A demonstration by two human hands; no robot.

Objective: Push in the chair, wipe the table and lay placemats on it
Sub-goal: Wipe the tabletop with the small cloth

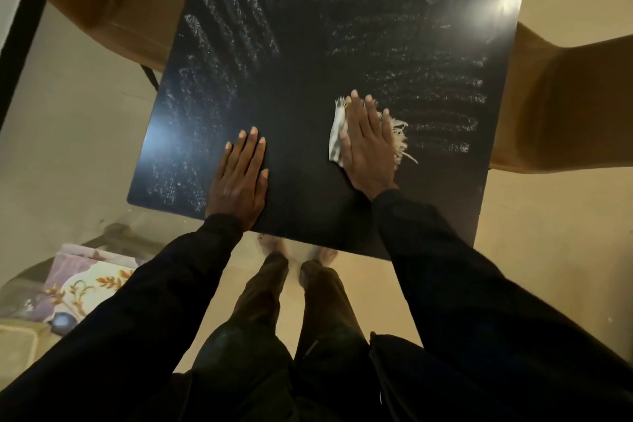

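A black square table [301,55] fills the middle of the view, its top streaked with damp wipe marks. My right hand [368,144] lies flat on a white fringed cloth [337,134], pressing it to the tabletop right of centre. My left hand [241,178] rests flat and bare on the table near its front edge, fingers together. A brown chair [113,0] stands at the table's left side and another brown chair [561,103] at its right side, both tucked close against the edges.
A patterned floral mat or cushion [78,284] lies on the floor at the lower left. My legs and feet stand on the beige floor [548,250] just before the table's front edge. A dark vertical post [20,44] runs along the far left.
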